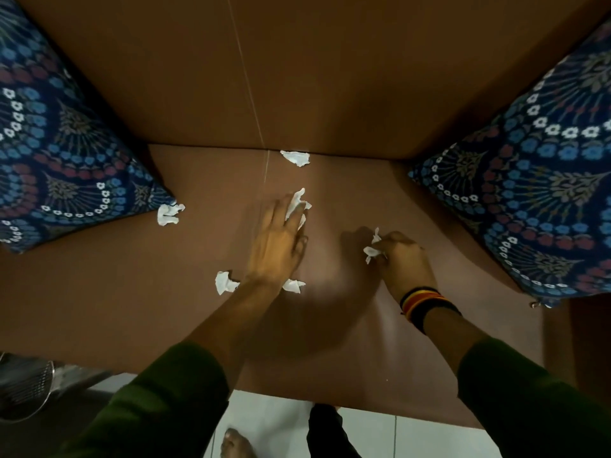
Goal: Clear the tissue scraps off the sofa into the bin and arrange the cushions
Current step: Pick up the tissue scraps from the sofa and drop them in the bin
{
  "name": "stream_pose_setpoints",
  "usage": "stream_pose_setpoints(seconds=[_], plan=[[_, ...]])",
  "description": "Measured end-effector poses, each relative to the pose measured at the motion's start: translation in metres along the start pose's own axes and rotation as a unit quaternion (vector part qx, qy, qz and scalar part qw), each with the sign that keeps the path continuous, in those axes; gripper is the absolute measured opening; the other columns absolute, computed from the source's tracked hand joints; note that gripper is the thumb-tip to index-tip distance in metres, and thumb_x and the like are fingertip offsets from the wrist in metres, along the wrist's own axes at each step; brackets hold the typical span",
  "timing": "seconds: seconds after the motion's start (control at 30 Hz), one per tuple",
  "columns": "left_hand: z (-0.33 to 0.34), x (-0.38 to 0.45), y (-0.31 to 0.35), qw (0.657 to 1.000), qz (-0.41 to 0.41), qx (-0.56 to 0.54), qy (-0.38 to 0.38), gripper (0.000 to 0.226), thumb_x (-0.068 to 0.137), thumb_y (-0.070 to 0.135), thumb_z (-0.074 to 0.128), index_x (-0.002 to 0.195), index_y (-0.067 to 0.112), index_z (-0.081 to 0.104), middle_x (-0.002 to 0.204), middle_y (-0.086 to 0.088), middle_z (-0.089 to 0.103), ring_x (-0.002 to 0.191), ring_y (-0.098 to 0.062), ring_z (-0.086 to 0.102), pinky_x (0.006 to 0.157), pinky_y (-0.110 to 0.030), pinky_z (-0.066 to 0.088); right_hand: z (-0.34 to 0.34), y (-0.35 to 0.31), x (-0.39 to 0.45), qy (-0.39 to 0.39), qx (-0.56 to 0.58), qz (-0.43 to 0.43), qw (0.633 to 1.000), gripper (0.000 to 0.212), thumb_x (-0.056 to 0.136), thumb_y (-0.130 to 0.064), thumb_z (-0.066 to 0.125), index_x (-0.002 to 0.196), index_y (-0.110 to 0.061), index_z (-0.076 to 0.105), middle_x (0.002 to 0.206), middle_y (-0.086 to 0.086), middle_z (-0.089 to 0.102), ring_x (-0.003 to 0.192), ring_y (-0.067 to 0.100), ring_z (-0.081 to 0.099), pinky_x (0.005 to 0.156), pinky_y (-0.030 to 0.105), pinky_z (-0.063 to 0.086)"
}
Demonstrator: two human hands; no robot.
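Tissue scraps lie scattered over the brown sofa seat (132,309): one at the back crease (296,158) in the upper middle of the frame, one touching the corner of the left cushion (169,214), two near the left wrist (224,281) (293,285). They look weightless, soft and crumpled, so a light pinch anywhere on a raised fold should lift them; I judge they could tear or slip out of a loose fist. The left hand (276,246) reaches forward with fingers spread fairly wide over a longer scrap (296,203), touching it but not yet closed on it. The right hand (401,259), banded at the wrist, is curled narrow around a gathered scrap (373,249) that pokes out at the fingertips. Patterned cushions sit at both ends, the right cushion (535,193) well apart from the scraps. A metal mesh object (26,388) shows at lower left; whether it is the bin I cannot tell. Nothing blocks the reach
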State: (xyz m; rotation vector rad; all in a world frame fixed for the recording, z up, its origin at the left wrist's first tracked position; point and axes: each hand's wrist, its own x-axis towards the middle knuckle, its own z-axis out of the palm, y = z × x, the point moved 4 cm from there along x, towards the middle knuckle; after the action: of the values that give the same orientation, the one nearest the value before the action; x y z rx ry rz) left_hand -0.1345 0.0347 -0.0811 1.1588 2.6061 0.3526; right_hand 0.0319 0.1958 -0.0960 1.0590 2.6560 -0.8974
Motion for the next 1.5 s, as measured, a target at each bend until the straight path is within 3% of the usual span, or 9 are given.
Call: stream_pose_setpoints(seconds=[0.13,0.37,0.43,0.57,0.77,0.97,1.2,1.33,1.5], plan=[[0.016,0.024,-0.016,0.998,-0.004,0.014,-0.058,0.08,0.092,0.014,0.067,0.161,0.015,0.027,0.168,-0.011,0.026,0.153,-0.035,0.024,0.119,-0.045,0.037,-0.001,-0.011,0.013,0.014,0.019,-0.022,0.999,0.022,0.092,-0.028,0.06,0.088,-0.013,0.077,0.101,0.008,0.066,0.087,0.028,0.066,0.078,0.039,0.055],[0.01,-0.004,-0.002,0.992,-0.028,0.02,-0.119,0.027,0.095,0.02,0.066,0.121,0.014,0.065,0.105,-0.015,0.071,0.087,-0.033,0.074,0.072,-0.041,0.064,0.007,-0.013,0.002,0.001,0.038,-0.004,0.999,0.021,0.09,-0.03,0.063,0.087,-0.013,0.076,0.098,0.008,0.068,0.086,0.025,0.067,0.08,0.038,0.055],[0.006,-0.011,-0.006,0.991,-0.058,-0.027,-0.12,0.038,0.084,0.012,0.076,0.121,0.011,0.065,0.107,-0.011,0.072,0.09,-0.029,0.075,0.077,-0.037,0.063,0.007,-0.017,-0.006,-0.001,0.045,-0.006,0.999,0.021,0.09,-0.03,0.065,0.086,-0.013,0.075,0.096,0.007,0.068,0.083,0.024,0.067,0.078,0.036,0.056],[-0.031,-0.028,-0.027,0.991,-0.117,-0.058,-0.034,0.041,0.09,-0.004,0.056,0.127,0.01,0.067,0.129,-0.008,0.066,0.111,-0.03,0.066,0.087,-0.032,0.053,-0.001,-0.036,-0.019,0.01,0.05,-0.03,0.998,0.015,0.089,-0.025,0.066,0.089,-0.014,0.075,0.093,0.008,0.072,0.082,0.024,0.068,0.077,0.031,0.055],[-0.095,-0.093,-0.086,0.983,-0.166,-0.069,0.042,0.039,0.089,-0.009,0.054,0.121,0.011,0.065,0.117,-0.009,0.068,0.095,-0.031,0.07,0.074,-0.034,0.051,0.0,-0.118,-0.036,-0.024,0.099,-0.04,0.994,0.038,0.09,-0.011,0.061,0.127,-0.019,0.061,0.111,0.006,0.069,0.099,0.023,0.066,0.09,0.035,0.055],[-0.139,-0.177,-0.146,0.957,-0.24,-0.141,0.077,0.025,0.092,0.01,0.05,0.106,0.012,0.071,0.09,-0.009,0.074,0.083,-0.03,0.072,0.074,-0.041,0.058,0.033,-0.239,-0.057,-0.065,0.094,-0.096,0.989,0.016,0.085,0.0,0.061,0.088,-0.004,0.076,0.094,0.016,0.073,0.086,0.03,0.067,0.083,0.037,0.054],[-0.16,-0.325,-0.297,0.888,-0.409,-0.178,0.111,0.024,0.101,0.018,0.057,0.116,0.018,0.076,0.094,-0.008,0.077,0.085,-0.027,0.074,0.074,-0.031,0.056,0.152,-0.411,-0.132,-0.167,0.088,-0.185,0.964,0.019,0.081,0.002,0.069,0.096,-0.008,0.076,0.093,0.002,0.072,0.084,0.013,0.063,0.078,0.005,0.042],[-0.149,-0.415,-0.41,0.819,-0.538,-0.146,0.138,0.025,0.1,0.031,0.06,0.11,0.016,0.078,0.099,-0.018,0.078,0.09,-0.038,0.074,0.075,-0.04,0.058,0.25,-0.495,-0.162,-0.199,0.077,-0.183,0.96,0.009,0.078,-0.024,0.075,0.087,-0.021,0.074,0.081,0.002,0.076,0.075,0.022,0.07,0.071,0.037,0.059],[-0.115,-0.482,-0.519,0.746,-0.612,-0.2,0.172,0.027,0.093,0.028,0.072,0.108,0.006,0.077,0.105,-0.022,0.077,0.096,-0.042,0.073,0.081,-0.048,0.061,0.374,-0.572,-0.18,-0.235,0.066,-0.18,0.953,0.013,0.078,-0.028,0.075,0.09,-0.024,0.074,0.085,0.002,0.076,0.081,0.028,0.07,0.074,0.043,0.06]])
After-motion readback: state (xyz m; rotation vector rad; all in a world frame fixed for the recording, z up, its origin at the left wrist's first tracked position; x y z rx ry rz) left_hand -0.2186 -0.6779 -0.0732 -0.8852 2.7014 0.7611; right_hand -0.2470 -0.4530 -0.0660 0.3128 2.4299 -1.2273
